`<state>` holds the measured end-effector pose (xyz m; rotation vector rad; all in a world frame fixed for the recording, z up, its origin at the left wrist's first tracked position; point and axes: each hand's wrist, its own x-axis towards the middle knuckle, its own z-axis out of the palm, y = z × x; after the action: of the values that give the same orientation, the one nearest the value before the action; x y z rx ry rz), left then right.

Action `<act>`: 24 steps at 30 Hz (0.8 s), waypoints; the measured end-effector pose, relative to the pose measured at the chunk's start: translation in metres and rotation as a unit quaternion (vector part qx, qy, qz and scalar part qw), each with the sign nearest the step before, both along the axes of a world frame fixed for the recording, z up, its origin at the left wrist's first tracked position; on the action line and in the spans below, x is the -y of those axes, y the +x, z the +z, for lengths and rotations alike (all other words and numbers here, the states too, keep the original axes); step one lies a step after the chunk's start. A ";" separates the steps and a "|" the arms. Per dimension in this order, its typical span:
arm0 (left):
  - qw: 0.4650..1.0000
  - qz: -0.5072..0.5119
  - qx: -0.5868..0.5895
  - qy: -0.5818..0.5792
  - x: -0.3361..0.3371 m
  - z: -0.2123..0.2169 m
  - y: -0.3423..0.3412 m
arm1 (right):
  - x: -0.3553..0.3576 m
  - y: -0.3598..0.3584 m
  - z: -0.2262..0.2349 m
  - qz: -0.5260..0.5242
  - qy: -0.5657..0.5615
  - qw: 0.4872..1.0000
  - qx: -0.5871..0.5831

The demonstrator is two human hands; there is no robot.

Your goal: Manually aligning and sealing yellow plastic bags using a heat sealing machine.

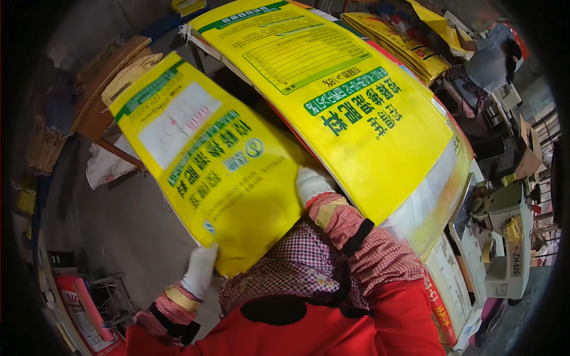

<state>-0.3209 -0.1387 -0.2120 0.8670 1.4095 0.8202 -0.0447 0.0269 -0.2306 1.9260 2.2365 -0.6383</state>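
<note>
While my left hand (202,270) in its white glove pinches the near left corner of a yellow bag (237,184), my right hand (314,185), gloved in white too, closes on the bag's right edge; its fingertips are mostly hidden. The bag slants across the middle left of the frame, its far end pointing to the upper left, with green print, a white panel and a green band on its face. Its near end bulges a little in front of my checked apron (309,255).

Just beside it, from top centre to the right, lies a broad stack of yellow bags (380,172), its near end pale and glossy. A smaller pile of bags (398,47) sits behind, at the upper right. At the right edge of the frame I see a pale sewing machine (504,207). On the upper left stands a wooden table (110,83), and a white sack (110,163) lies on the floor (107,219) below it.
</note>
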 end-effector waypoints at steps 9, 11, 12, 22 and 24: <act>0.868 -0.284 -0.405 -0.034 -0.003 -0.067 0.000 | 0.009 0.005 -0.020 0.005 0.043 0.998 -0.049; 0.857 -0.284 -0.429 -0.038 -0.016 -0.032 0.021 | 0.004 0.017 -0.024 -0.025 0.054 0.997 -0.053; 0.850 -0.261 -0.455 -0.048 -0.019 -0.014 0.027 | 0.031 0.037 -0.027 -0.037 0.061 0.996 -0.056; 0.514 -0.488 -0.549 0.443 -0.047 -0.043 0.028 | 0.063 0.062 -0.019 -0.134 0.164 0.972 -0.104; 0.487 -0.551 -0.542 0.407 -0.055 -0.057 0.032 | 0.071 0.062 -0.017 -0.145 0.190 0.965 -0.113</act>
<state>-0.2889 -0.0834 -0.2694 2.9884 0.8527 -0.3609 0.0176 -0.0438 -0.2481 2.5175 2.3702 -0.5112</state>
